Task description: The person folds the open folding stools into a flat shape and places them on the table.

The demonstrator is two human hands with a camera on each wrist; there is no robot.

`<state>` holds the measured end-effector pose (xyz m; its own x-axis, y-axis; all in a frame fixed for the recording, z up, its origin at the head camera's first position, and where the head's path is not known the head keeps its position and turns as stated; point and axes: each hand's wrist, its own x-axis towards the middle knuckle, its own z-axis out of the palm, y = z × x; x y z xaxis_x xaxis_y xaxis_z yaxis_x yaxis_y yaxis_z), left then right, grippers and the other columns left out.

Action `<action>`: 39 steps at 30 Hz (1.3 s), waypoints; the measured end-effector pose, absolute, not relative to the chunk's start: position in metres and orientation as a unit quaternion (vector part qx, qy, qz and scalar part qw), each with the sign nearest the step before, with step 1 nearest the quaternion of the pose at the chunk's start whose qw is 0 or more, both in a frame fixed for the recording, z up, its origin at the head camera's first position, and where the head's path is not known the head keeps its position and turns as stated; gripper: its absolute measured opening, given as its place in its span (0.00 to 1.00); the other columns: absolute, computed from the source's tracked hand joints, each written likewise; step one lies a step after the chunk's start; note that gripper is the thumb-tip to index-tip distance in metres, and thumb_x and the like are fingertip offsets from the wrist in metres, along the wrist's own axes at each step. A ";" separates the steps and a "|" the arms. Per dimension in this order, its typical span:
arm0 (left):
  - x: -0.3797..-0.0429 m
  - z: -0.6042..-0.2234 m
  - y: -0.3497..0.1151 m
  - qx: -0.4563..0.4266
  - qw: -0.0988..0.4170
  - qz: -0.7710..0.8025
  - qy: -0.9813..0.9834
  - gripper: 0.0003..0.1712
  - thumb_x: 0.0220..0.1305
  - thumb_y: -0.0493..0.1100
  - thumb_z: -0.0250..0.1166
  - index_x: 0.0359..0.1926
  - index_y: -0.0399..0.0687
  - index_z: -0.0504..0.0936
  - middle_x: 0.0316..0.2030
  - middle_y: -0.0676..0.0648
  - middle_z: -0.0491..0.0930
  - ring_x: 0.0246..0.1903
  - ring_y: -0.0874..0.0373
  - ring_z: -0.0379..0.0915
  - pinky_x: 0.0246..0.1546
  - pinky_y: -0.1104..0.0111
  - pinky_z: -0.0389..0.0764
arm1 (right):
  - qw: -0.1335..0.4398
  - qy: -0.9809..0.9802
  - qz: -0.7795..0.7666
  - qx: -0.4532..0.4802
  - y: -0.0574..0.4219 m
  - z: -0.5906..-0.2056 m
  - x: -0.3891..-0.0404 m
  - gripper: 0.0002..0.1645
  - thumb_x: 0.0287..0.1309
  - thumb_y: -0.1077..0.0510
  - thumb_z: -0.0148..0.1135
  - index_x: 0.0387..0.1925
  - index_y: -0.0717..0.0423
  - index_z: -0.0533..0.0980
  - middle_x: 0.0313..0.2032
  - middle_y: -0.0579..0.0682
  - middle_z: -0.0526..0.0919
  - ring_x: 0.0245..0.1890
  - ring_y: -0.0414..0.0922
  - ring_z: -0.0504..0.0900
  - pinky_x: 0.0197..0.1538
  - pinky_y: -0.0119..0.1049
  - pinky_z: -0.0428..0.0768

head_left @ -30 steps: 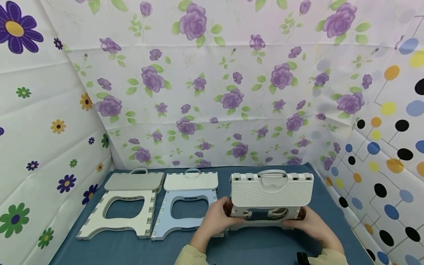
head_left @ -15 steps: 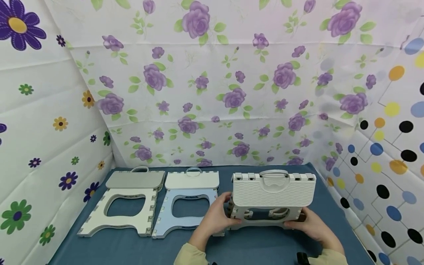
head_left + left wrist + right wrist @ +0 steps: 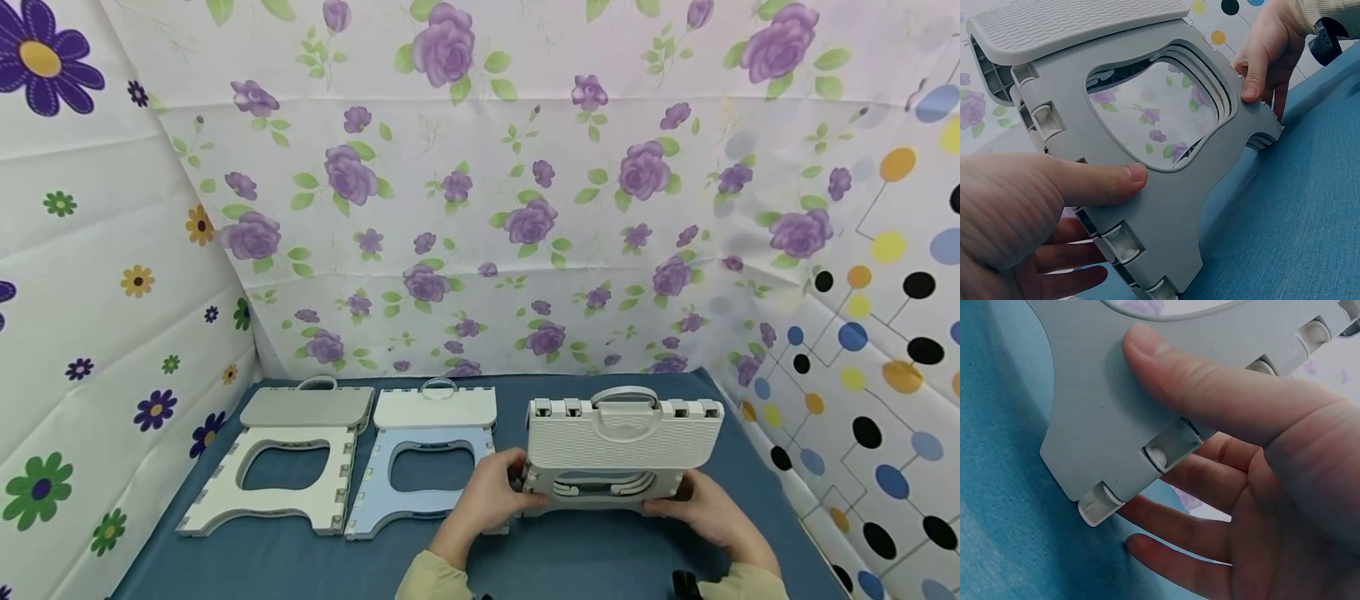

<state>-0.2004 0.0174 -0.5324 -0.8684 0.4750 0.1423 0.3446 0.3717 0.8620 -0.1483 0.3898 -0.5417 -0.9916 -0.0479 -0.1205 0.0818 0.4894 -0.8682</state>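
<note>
A grey folding stool [image 3: 622,442] stands on its legs at the right of the table, its textured top tipped down toward me and its carry handle [image 3: 626,395] up at the back. My left hand [image 3: 491,492] grips the stool's left side; in the left wrist view its thumb [image 3: 1110,182] presses the front leg panel [image 3: 1169,212] and the fingers go behind. My right hand [image 3: 708,512] grips the right side the same way, its thumb [image 3: 1166,365] on the panel in the right wrist view. Nested leg panels show through the oval opening. The stool's back is largely hidden.
Two folded stools lie flat to the left, a cream one with a grey top [image 3: 300,504] and a light blue one with a white top [image 3: 420,507]. Blue cloth [image 3: 585,567] covers the table. A floral curtain [image 3: 480,217] hangs behind, with patterned cloths on both sides.
The stool's leg panels have come closer together between my hands. Its top has tipped further down at the front, and the handle has swung a little higher.
</note>
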 end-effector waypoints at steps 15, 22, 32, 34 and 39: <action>-0.201 -0.534 0.019 0.239 0.067 0.520 0.817 0.21 0.57 0.43 0.85 0.50 0.54 0.89 0.39 0.61 0.86 0.36 0.67 0.80 0.38 0.68 0.83 | 0.071 0.867 -0.493 -0.003 0.392 -0.539 -0.149 0.39 0.60 0.53 0.81 0.66 0.69 0.76 0.55 0.63 0.86 0.50 0.53 0.88 0.47 0.46 0.88; -0.200 -0.532 0.018 0.245 0.069 0.522 0.814 0.20 0.57 0.43 0.85 0.50 0.54 0.89 0.38 0.60 0.86 0.34 0.66 0.80 0.35 0.68 0.82 | 0.077 0.867 -0.492 -0.003 0.393 -0.538 -0.147 0.39 0.61 0.52 0.81 0.66 0.68 0.77 0.54 0.61 0.87 0.47 0.51 0.87 0.46 0.46 0.87; -0.199 -0.533 0.022 0.254 0.047 0.516 0.817 0.12 0.64 0.49 0.80 0.44 0.53 0.87 0.30 0.58 0.81 0.26 0.66 0.73 0.27 0.70 0.75 | 0.094 0.880 -0.464 0.026 0.396 -0.534 -0.147 0.38 0.67 0.46 0.75 0.67 0.67 0.76 0.50 0.55 0.88 0.44 0.49 0.85 0.42 0.46 0.83; -0.198 -0.532 0.023 0.250 0.045 0.519 0.816 0.14 0.66 0.50 0.78 0.47 0.49 0.87 0.31 0.58 0.81 0.28 0.66 0.74 0.28 0.70 0.77 | 0.098 0.878 -0.468 0.015 0.398 -0.533 -0.146 0.39 0.70 0.47 0.72 0.70 0.68 0.73 0.55 0.58 0.87 0.48 0.50 0.86 0.45 0.47 0.84; -0.197 -0.532 0.028 0.226 0.055 0.532 0.814 0.23 0.70 0.50 0.75 0.58 0.42 0.85 0.35 0.57 0.82 0.33 0.66 0.79 0.34 0.69 0.82 | 0.113 0.870 -0.479 0.002 0.402 -0.531 -0.145 0.40 0.74 0.46 0.68 0.73 0.70 0.70 0.60 0.62 0.84 0.54 0.52 0.86 0.51 0.49 0.86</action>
